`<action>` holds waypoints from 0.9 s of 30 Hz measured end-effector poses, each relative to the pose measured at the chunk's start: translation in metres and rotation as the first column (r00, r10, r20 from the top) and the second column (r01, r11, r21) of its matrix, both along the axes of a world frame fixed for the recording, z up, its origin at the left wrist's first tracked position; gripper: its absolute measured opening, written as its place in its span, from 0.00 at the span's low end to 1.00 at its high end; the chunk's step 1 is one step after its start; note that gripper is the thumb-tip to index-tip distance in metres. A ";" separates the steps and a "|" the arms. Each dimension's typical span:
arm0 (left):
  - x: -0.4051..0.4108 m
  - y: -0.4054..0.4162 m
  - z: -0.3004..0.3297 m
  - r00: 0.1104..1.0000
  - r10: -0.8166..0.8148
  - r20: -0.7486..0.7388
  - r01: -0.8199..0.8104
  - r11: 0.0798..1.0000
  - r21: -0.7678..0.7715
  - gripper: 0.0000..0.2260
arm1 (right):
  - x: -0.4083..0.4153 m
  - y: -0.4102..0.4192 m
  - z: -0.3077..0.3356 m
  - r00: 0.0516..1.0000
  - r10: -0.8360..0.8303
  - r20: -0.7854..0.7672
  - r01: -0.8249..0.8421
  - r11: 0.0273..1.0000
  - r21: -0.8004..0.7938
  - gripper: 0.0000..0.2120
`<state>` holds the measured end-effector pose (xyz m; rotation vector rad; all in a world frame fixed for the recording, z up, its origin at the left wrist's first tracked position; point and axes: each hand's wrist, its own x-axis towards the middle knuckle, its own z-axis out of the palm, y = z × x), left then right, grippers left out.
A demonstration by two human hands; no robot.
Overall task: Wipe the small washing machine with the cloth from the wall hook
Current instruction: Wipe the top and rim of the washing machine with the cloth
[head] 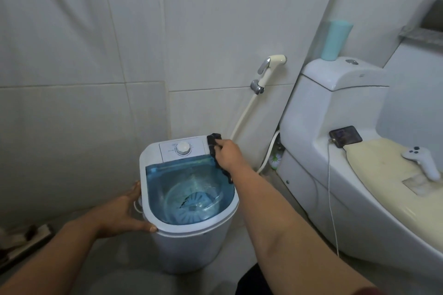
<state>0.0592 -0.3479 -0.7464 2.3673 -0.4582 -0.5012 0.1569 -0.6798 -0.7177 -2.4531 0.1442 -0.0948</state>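
Observation:
A small white washing machine (191,244) with a clear blue lid and a round dial stands on the floor against the tiled wall. My right hand (229,154) presses a dark cloth (213,143) onto the machine's top right back corner, beside the dial panel; part of the cloth trails down along the right rim. On the other side, my left hand (124,213) grips the machine's left front edge, with the thumb on the rim.
A white toilet (335,151) stands close on the right, with a phone (345,136), a white controller (422,160) and a teal cup (335,38) on it. A bidet sprayer (271,69) with hose hangs on the wall behind the machine. A brush lies at the lower left.

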 end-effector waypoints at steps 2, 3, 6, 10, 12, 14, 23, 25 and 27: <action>0.001 0.001 -0.001 1.000 -0.008 0.002 0.008 1.000 -0.001 0.64 | -0.004 -0.004 -0.001 1.000 -0.018 0.001 0.018 1.000 0.025 0.16; 0.001 0.000 -0.002 1.000 -0.015 0.007 0.015 1.000 -0.002 0.64 | -0.007 -0.006 -0.002 1.000 -0.022 -0.006 0.022 0.999 0.033 0.16; 0.001 -0.001 -0.003 1.000 -0.029 0.005 0.029 1.000 0.002 0.62 | -0.017 -0.012 -0.005 0.999 -0.036 -0.022 0.038 0.997 0.072 0.16; 0.001 0.000 -0.001 0.999 -0.038 -0.002 0.038 0.999 0.001 0.62 | -0.036 -0.018 -0.009 0.997 -0.076 -0.014 0.078 0.985 0.153 0.15; 0.001 0.001 -0.002 0.999 -0.042 -0.004 0.042 0.999 0.015 0.63 | -0.046 -0.019 -0.013 0.995 -0.100 -0.011 0.101 0.980 0.170 0.15; 0.000 0.001 -0.002 0.999 -0.046 -0.002 0.046 0.999 0.015 0.62 | -0.057 -0.019 -0.017 0.993 -0.121 0.005 0.118 0.975 0.186 0.15; -0.006 0.000 0.000 0.999 -0.038 0.010 0.038 0.999 0.002 0.67 | -0.114 -0.004 -0.039 0.940 -0.316 0.127 0.253 0.897 0.361 0.15; -0.006 0.000 0.000 0.999 -0.042 0.012 0.042 0.999 0.002 0.67 | -0.125 0.005 -0.046 0.902 -0.405 0.151 0.319 0.858 0.403 0.15; -0.007 -0.001 0.001 0.999 -0.053 0.011 0.053 0.999 0.003 0.67 | -0.138 0.015 -0.053 0.862 -0.471 0.187 0.356 0.825 0.438 0.16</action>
